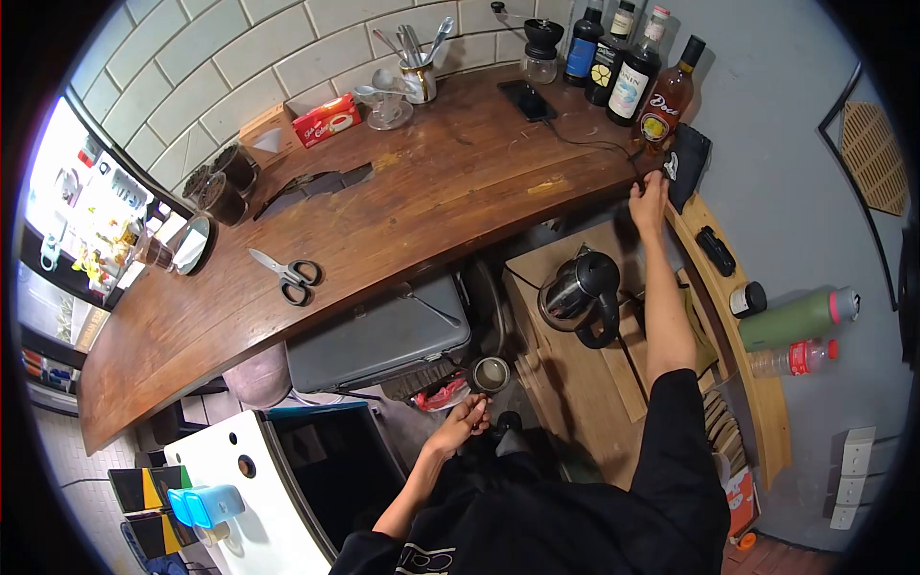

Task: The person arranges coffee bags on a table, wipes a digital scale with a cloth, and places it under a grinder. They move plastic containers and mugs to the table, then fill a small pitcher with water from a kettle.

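My right hand reaches out to the right end of the wooden counter, fingers apart beside a black pouch and a thin black cable. Below that arm a black electric kettle stands on a wooden surface. Near my body, my left hand is closed in a pinch, its fingertips just under a small round cup; I cannot tell what is in the fingers. The cable runs across the counter to a dark phone.
Scissors lie on the counter. Several bottles and a hand grinder stand at the back right. Dark-filled glasses are at the left. A green flask is on the right ledge, a grey case under the counter.
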`<state>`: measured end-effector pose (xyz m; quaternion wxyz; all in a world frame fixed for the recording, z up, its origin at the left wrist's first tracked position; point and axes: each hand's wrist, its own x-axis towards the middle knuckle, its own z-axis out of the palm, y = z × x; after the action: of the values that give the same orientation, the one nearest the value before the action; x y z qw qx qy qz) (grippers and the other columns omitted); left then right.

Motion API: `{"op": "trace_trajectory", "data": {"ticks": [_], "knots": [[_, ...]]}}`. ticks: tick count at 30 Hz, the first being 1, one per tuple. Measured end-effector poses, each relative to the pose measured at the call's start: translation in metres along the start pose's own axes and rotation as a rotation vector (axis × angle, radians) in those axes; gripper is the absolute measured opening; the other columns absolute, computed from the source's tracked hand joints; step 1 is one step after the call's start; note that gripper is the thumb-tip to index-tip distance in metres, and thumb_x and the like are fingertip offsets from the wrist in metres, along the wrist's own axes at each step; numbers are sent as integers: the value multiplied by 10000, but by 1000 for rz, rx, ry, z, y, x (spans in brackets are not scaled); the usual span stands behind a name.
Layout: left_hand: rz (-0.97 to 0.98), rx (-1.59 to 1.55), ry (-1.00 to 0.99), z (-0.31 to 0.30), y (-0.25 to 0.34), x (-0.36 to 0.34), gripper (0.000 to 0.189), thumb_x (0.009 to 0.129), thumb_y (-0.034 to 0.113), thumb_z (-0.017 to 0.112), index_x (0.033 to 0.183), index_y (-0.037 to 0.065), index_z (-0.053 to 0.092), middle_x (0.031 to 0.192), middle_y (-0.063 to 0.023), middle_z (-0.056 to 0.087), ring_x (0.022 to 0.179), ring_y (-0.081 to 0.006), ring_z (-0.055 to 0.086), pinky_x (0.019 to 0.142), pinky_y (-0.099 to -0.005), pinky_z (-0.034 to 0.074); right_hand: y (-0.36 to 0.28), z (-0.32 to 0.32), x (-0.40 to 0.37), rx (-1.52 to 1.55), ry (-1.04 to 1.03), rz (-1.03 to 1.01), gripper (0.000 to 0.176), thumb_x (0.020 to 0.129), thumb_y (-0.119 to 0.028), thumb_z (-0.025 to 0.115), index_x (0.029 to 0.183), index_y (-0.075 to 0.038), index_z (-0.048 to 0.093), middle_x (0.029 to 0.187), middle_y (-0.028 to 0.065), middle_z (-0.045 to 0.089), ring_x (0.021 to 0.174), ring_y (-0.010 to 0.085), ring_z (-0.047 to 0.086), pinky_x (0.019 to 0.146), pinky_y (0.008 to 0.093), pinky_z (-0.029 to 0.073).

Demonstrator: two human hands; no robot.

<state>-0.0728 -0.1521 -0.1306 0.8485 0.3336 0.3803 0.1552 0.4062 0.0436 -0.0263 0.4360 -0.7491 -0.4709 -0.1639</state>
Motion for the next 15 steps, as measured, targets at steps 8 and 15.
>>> {"op": "trace_trajectory", "data": {"ticks": [8,15], "knots": [[-1,8,-4,6,-1,2,281,1015,306,452,1177,76,458,839,15,452,717,-69,424,627,-197,366,11,9,-33,-13,-23,142,210,809,-111,668,765,-13,487,648,175,579,652,397,597,624,482,455],[3,-2,12,12,-2,0,267,1017,306,449,1162,82,456,834,14,450,709,-68,422,612,-194,355,17,-5,-38,78,-150,210,244,831,-168,691,775,-9,515,615,189,598,647,402,620,583,474,453]]}}
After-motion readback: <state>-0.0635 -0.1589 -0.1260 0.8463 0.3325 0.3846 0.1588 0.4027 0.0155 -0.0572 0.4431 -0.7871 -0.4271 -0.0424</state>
